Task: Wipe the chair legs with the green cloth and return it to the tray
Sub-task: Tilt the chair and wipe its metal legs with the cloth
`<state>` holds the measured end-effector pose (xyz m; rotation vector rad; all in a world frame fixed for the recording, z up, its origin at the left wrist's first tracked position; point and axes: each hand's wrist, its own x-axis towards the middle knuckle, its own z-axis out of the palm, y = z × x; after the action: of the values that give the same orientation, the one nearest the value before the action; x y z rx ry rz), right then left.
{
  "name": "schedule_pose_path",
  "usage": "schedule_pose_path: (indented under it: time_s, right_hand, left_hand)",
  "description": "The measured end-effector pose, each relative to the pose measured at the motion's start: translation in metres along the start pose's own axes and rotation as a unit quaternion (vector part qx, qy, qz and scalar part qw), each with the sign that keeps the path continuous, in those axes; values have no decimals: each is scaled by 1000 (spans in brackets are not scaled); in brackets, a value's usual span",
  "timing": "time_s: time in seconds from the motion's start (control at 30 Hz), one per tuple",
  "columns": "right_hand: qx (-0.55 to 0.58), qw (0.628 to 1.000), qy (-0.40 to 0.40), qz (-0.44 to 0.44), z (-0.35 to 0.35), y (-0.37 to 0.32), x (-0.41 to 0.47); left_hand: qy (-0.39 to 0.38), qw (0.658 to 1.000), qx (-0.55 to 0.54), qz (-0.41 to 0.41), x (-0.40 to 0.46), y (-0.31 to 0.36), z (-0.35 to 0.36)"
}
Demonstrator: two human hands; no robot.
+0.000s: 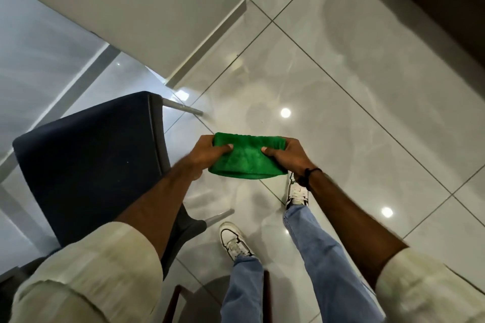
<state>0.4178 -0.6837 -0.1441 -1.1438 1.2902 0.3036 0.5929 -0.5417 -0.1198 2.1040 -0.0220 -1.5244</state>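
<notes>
Here, both hands hold the green cloth out in front of the body, above the tiled floor.

The left hand is closed on the cloth's left end, thumb pressed on top; the right hand is closed on the right end the same way, a dark band at its wrist; the cloth hangs folded between them, its lower edge sagging in a curve; just left of the hands stands a chair with a dark blue seat, two of its metal chair legs angling out onto the glossy floor; below the cloth are two white shoes and blue jeans; a pale surface fills the upper left of the view.
</notes>
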Motion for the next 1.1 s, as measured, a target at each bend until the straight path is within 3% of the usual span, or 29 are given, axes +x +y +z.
schedule_pose_path:
  time_s: [0.1, 0.2, 0.3, 0.37, 0.5, 0.57, 0.7, 0.9, 1.0, 1.1]
  right_hand:
    - [-45, 998, 47, -18, -1, -14, 8]
    - [98, 992, -54, 55, -2, -37, 13]
    - [174, 961, -183, 110, -7, -62, 13]
    - [173, 955, -214, 109, -9, -74, 16]
    - [174, 959, -194, 107, 3, -92, 25]
    - [195, 961, -157, 118, 20, -95, 35]
    - [230, 962, -83, 124, 59, -102, 56]
    - [251, 961, -53, 106, 124, -99, 100]
    - [255, 962, -53, 85, 149, -92, 125]
    - [250, 965, -52, 64, 169, -88, 146]
  left_hand:
    - [94, 988, 95, 79, 0, 16, 18]
    - [148, 967, 154, 137, -2, 32, 43]
    - [108, 975, 152, 119, 0, 51, 61]
    - [66, 981, 148, 108, 1, 61, 59]
    - [2, 975, 179, 133, -2, 67, 24]
    - [6, 974, 173, 145, -2, 64, -4]
    - [111, 935, 282, 185, 8, 44, -65]
    - [278, 794, 463, 279, 43, 13, -144]
    - [287, 781, 487, 267, 67, 6, -164]
    - [273, 793, 480, 256, 87, -9, -175]
